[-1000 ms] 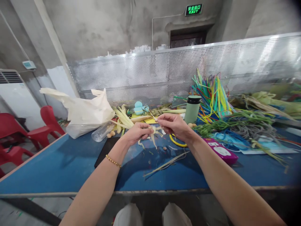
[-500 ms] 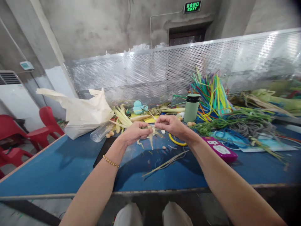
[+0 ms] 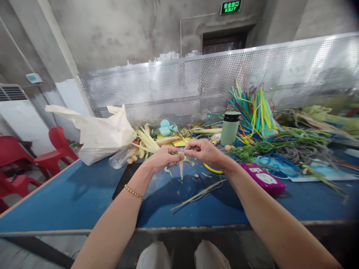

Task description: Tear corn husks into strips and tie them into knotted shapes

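Observation:
My left hand pinches a small piece of pale dried corn husk, whose loose strips hang below the fingers over the table. My right hand is closed in a pinch close against the husk's upper end; what lies between its fingertips is too small to make out. Below the hands, a few thin dry stalks lie on the blue table. A yellow ring is partly covered by my right wrist. Dark and flat, a tablet-like slab sits beside my left forearm.
At the left stand a white bag and a clear plastic bottle. A green jar, colourful strips, green stems and a magenta box occupy the right. Perforated metal panels rise behind the table.
Both hands stay close together at the husk, with small finger shifts; the right fingers have curled in slightly nearer the left. The whole view has shifted a little.

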Demonstrator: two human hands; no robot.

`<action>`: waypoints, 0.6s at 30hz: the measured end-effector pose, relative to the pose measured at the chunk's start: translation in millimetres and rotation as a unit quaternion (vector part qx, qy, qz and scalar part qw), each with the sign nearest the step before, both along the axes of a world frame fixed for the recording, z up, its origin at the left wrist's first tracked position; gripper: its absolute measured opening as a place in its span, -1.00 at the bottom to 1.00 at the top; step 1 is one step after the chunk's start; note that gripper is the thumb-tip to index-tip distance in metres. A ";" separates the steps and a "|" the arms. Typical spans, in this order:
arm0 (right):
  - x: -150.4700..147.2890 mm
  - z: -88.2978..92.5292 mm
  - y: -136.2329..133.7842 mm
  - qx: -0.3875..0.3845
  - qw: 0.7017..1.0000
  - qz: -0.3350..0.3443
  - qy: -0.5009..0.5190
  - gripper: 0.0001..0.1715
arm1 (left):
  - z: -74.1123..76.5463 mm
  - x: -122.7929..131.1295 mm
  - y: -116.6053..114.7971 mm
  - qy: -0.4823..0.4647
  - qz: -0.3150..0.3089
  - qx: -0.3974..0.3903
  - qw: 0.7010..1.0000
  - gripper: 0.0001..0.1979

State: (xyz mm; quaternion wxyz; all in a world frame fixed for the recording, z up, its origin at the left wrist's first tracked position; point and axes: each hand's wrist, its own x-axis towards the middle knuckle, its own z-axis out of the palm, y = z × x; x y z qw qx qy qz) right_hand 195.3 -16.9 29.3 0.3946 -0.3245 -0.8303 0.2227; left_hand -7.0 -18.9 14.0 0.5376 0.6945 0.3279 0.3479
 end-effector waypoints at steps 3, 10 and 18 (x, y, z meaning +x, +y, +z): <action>-1.5 0.5 -3.2 0.006 1.000 0.002 -0.018 -0.75 | -0.9 0.9 0.6 0.012 0.003 0.002 1.000 -0.80; -5.3 -1.9 -7.1 -0.060 0.998 0.015 0.001 -0.84 | -1.6 3.4 0.7 0.023 0.021 -0.001 1.000 -0.81; -1.9 -3.5 -4.4 -0.095 0.995 0.030 0.016 -0.92 | -1.7 4.2 1.5 0.033 0.029 0.004 0.999 -0.81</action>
